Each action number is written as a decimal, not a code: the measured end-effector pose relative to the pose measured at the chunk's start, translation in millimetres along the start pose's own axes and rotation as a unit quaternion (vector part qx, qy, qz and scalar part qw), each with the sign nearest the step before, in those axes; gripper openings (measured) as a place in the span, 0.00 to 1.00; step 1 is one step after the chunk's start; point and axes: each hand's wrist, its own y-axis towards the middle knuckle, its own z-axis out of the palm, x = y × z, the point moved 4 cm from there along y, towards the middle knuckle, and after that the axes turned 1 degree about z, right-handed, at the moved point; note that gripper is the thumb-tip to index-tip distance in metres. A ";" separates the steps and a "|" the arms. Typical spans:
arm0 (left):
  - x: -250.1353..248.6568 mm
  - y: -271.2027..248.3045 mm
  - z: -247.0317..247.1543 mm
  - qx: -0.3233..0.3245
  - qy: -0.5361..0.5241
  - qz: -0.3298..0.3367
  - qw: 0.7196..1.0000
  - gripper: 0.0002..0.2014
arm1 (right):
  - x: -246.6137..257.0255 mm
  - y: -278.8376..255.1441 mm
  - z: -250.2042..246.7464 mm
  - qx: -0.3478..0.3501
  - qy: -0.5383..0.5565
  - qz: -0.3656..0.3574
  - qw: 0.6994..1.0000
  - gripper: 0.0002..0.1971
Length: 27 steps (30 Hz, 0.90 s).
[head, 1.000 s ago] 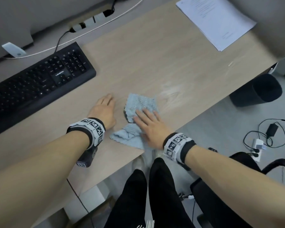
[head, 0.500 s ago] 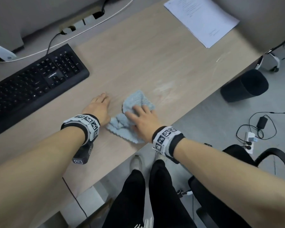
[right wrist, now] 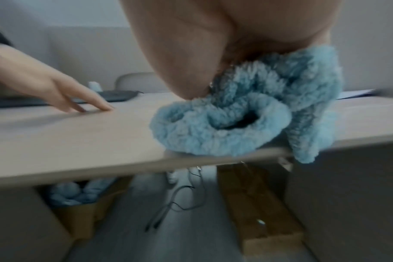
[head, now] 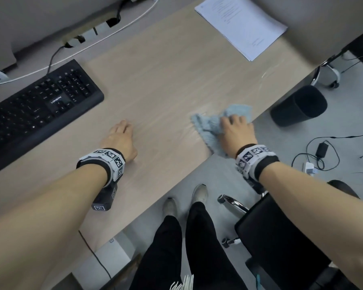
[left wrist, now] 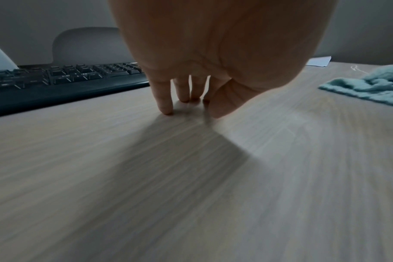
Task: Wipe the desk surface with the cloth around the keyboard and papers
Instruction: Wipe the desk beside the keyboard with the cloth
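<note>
Since the earlier frame the right hand [head: 236, 132] has moved with the cloth [head: 211, 126] toward the right of the picture, from just beside the left hand [head: 120, 139] to the front edge of the table [head: 166, 80]; the two hands are now well apart. In the head view the right hand lies on top of the light blue cloth with its fingers bent into the fabric, so it grips the cloth and presses it on the table. In the right wrist view the cloth [right wrist: 247, 120] is bunched under the palm, and one corner hangs over the table edge. The left hand rests with straight, relaxed fingers [left wrist: 164, 99] touching the bare wood and holds nothing. A black keyboard [head: 36, 109] lies at the left of the frame, just beyond the left hand. White papers [head: 241, 24] lie at the upper right, far from the cloth. On the floor at the right stands a dark bin [head: 298, 105], near some cables [head: 323, 151].
</note>
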 end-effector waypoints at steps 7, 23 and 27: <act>5.1 2.0 0.4 0.016 -0.004 0.014 1.000 0.43 | 157.9 -37.1 28.4 0.004 0.046 -0.315 0.948 0.26; 34.1 -12.1 -2.6 -0.040 -0.102 -0.032 0.994 0.35 | 175.2 -20.6 5.0 0.011 0.067 -0.300 0.952 0.37; 48.0 -18.8 7.9 -0.005 -0.071 -0.020 0.997 0.40 | 227.1 -22.8 32.6 0.033 -0.029 -0.398 0.916 0.40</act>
